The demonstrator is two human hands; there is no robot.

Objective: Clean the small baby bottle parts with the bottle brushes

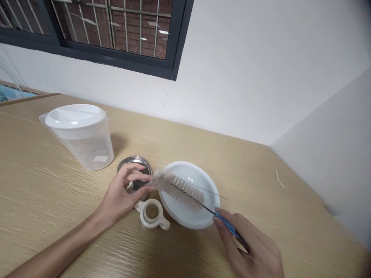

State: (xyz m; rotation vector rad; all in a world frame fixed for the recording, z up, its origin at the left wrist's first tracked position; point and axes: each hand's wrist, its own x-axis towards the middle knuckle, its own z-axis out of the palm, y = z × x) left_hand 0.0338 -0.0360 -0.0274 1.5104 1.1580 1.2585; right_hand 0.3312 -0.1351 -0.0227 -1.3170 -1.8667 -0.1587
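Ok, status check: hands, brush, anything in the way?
Right hand gripping brush by blue handle. Left hand at bristle tip, grip unclear. Bristles over bowl; cup close beside it.

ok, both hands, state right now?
Left hand: fingers at the tip of the brush; grip can't be told.
Right hand: closed on its blue handle.

On your tabletop (243,166): lidded pitcher (84,139), far left; round tin (135,159), between pitcher and bowl (188,214); two-handled cup (152,220), before the tin.
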